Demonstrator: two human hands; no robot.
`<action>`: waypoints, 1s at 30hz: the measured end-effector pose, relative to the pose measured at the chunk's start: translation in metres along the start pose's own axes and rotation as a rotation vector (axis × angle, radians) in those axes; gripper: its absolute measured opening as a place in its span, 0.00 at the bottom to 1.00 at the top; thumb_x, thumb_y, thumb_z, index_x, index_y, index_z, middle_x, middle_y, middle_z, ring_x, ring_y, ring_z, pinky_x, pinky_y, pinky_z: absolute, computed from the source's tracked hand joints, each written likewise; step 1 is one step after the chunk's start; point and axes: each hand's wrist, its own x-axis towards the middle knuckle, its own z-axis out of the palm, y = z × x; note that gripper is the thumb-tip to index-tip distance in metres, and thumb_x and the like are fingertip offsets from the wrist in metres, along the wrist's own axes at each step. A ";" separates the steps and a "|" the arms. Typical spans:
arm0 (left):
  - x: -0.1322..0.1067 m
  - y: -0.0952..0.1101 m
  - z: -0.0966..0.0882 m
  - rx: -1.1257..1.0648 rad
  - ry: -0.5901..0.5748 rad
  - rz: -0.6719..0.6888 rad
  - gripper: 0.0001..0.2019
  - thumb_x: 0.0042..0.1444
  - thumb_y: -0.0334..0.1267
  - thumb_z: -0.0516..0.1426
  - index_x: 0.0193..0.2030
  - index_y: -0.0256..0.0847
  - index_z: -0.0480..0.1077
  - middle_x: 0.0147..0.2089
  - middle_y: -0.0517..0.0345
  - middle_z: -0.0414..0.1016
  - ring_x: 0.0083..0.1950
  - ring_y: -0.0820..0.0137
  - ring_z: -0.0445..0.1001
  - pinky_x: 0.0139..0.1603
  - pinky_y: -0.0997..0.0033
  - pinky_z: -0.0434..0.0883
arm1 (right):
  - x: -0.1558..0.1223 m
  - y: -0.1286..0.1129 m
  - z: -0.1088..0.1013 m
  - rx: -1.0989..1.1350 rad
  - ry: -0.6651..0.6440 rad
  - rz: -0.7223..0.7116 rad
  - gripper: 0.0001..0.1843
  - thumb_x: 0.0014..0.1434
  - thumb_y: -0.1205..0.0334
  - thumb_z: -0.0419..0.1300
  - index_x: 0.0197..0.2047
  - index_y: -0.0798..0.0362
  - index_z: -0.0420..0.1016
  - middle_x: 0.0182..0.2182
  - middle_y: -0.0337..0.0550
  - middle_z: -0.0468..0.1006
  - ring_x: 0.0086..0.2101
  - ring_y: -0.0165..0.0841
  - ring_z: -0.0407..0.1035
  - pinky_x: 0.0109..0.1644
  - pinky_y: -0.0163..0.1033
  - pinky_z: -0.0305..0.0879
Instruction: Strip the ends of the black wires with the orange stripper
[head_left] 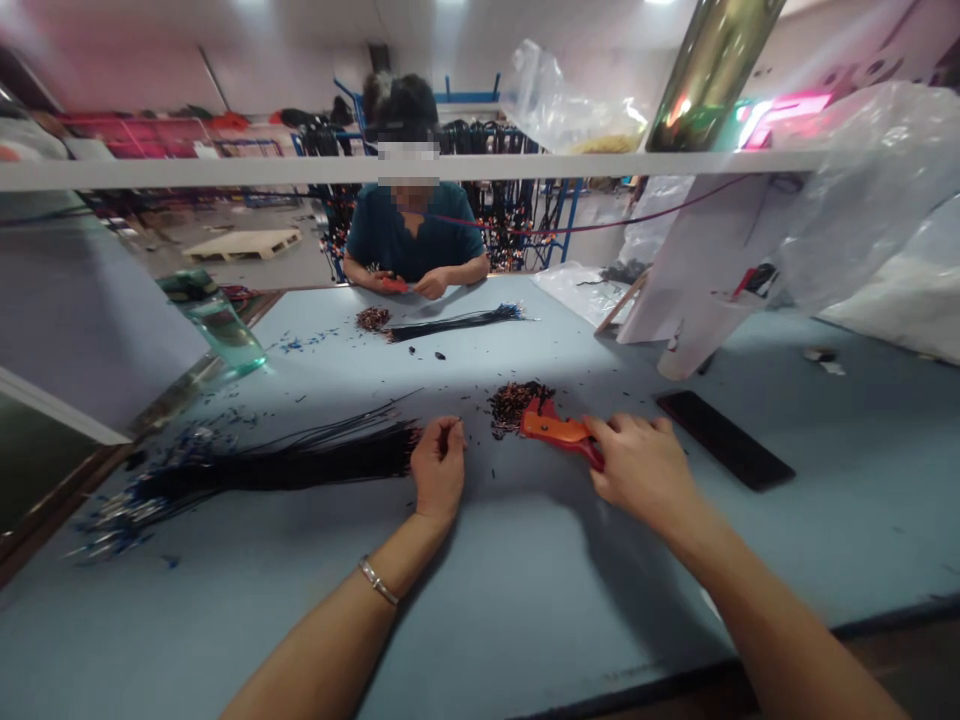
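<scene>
My left hand (439,468) is closed in a pinch at the right end of a bundle of black wires (300,462). A thin dark tip, seemingly of a black wire, shows at its fingertips; most of what it holds is hidden. My right hand (641,465) is wrapped round an orange and red wire stripper (559,430). The tool's jaws point left, over the edge of a pile of small black and copper-coloured offcuts (514,405). At their left end the bundled wires carry blue and silvery tips (124,510).
A phone (724,438) lies right of my right hand. Behind it stands a white cup (701,335) with tools. A green bottle (225,320) stands at the left. Across the table (480,610), a person (416,235) holds a red tool by another wire bundle (457,322). A shelf (300,172) spans above.
</scene>
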 end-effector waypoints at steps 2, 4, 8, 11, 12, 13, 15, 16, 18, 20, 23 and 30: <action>0.000 0.000 0.000 0.000 0.003 -0.001 0.07 0.55 0.40 0.53 0.31 0.39 0.68 0.22 0.65 0.64 0.26 0.74 0.64 0.31 0.76 0.63 | -0.014 0.000 -0.002 0.080 0.024 -0.088 0.20 0.48 0.66 0.60 0.47 0.53 0.73 0.32 0.49 0.76 0.34 0.42 0.69 0.38 0.43 0.49; 0.000 0.000 0.000 0.004 0.007 -0.002 0.07 0.55 0.40 0.53 0.31 0.39 0.68 0.22 0.65 0.64 0.26 0.74 0.64 0.30 0.76 0.63 | -0.029 -0.004 0.000 0.172 0.047 -0.235 0.24 0.45 0.67 0.61 0.49 0.50 0.73 0.32 0.46 0.75 0.34 0.41 0.68 0.40 0.43 0.49; 0.000 0.000 0.001 0.009 0.003 0.000 0.07 0.55 0.40 0.53 0.30 0.40 0.68 0.23 0.64 0.64 0.27 0.74 0.64 0.31 0.76 0.63 | -0.036 -0.019 0.010 0.277 0.046 -0.445 0.25 0.44 0.66 0.63 0.49 0.49 0.73 0.31 0.44 0.74 0.32 0.37 0.66 0.43 0.44 0.48; 0.000 -0.001 0.001 0.000 -0.001 -0.013 0.08 0.55 0.40 0.53 0.30 0.40 0.67 0.22 0.65 0.64 0.26 0.74 0.63 0.31 0.76 0.62 | -0.016 -0.022 0.014 0.228 -0.018 -0.443 0.22 0.46 0.65 0.62 0.47 0.49 0.74 0.31 0.46 0.75 0.32 0.37 0.66 0.43 0.44 0.47; 0.000 -0.001 0.002 -0.004 -0.003 -0.019 0.08 0.55 0.40 0.53 0.30 0.40 0.67 0.22 0.65 0.63 0.26 0.74 0.63 0.31 0.76 0.62 | -0.008 -0.021 0.014 0.176 -0.027 -0.392 0.23 0.45 0.67 0.62 0.47 0.51 0.74 0.32 0.47 0.75 0.32 0.38 0.66 0.42 0.44 0.47; 0.000 -0.002 0.002 -0.008 -0.006 -0.024 0.08 0.55 0.40 0.53 0.31 0.40 0.67 0.22 0.65 0.63 0.27 0.74 0.64 0.31 0.76 0.62 | -0.001 -0.018 0.014 0.115 -0.009 -0.325 0.24 0.45 0.69 0.61 0.48 0.53 0.74 0.32 0.49 0.76 0.33 0.39 0.66 0.41 0.44 0.46; 0.000 -0.003 0.002 -0.013 -0.006 -0.026 0.07 0.55 0.40 0.53 0.31 0.39 0.67 0.23 0.65 0.63 0.27 0.74 0.64 0.31 0.76 0.62 | 0.008 -0.011 0.011 0.048 0.042 -0.245 0.26 0.45 0.70 0.60 0.51 0.55 0.72 0.33 0.52 0.76 0.34 0.41 0.66 0.41 0.44 0.46; 0.000 -0.004 0.002 -0.014 -0.005 -0.026 0.07 0.55 0.40 0.53 0.32 0.39 0.67 0.23 0.65 0.64 0.27 0.74 0.63 0.31 0.76 0.62 | 0.008 -0.008 0.009 0.046 0.064 -0.244 0.26 0.47 0.70 0.59 0.52 0.56 0.72 0.34 0.52 0.76 0.35 0.41 0.66 0.41 0.44 0.46; -0.001 -0.003 0.003 -0.014 -0.004 -0.022 0.08 0.55 0.40 0.53 0.31 0.39 0.67 0.23 0.65 0.64 0.26 0.74 0.63 0.31 0.76 0.62 | 0.002 -0.003 0.006 0.086 0.086 -0.303 0.24 0.50 0.69 0.57 0.52 0.54 0.71 0.34 0.50 0.75 0.35 0.41 0.65 0.42 0.44 0.46; -0.002 -0.002 0.003 -0.013 -0.004 -0.014 0.08 0.56 0.40 0.53 0.31 0.39 0.67 0.23 0.65 0.63 0.27 0.74 0.63 0.31 0.76 0.61 | -0.007 -0.004 0.004 0.130 0.076 -0.391 0.23 0.50 0.68 0.57 0.52 0.53 0.72 0.34 0.49 0.74 0.34 0.40 0.65 0.44 0.45 0.47; -0.002 0.000 0.002 -0.010 0.015 -0.001 0.09 0.57 0.40 0.52 0.30 0.39 0.67 0.24 0.65 0.63 0.28 0.74 0.63 0.32 0.77 0.62 | -0.011 -0.013 0.009 0.156 0.037 -0.489 0.27 0.45 0.69 0.59 0.52 0.53 0.72 0.34 0.49 0.74 0.35 0.40 0.65 0.46 0.46 0.47; -0.001 -0.006 0.001 -0.011 0.090 0.015 0.08 0.57 0.40 0.53 0.33 0.39 0.68 0.30 0.61 0.67 0.33 0.73 0.66 0.37 0.75 0.64 | 0.038 -0.026 0.021 0.098 -0.033 -0.415 0.30 0.44 0.70 0.59 0.53 0.50 0.71 0.37 0.50 0.75 0.37 0.42 0.67 0.48 0.48 0.48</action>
